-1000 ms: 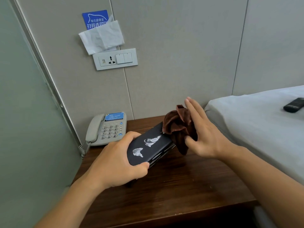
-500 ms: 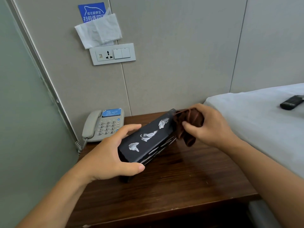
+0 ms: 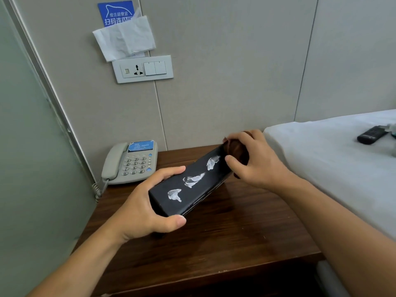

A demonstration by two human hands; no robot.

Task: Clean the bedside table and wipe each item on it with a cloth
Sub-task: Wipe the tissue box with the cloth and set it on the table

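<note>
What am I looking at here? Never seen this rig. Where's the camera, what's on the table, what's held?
There is no robot: a person works with bare hands, and the one camera sits on their head, looking forward and down. The left hand grips the near end of a long black box with white painted marks, tilted above the dark wooden bedside table. The right hand grips a bunched brown cloth against the box's far end. A grey push-button telephone stands on the table by the wall. A black remote control lies on the white bed to the right.
</note>
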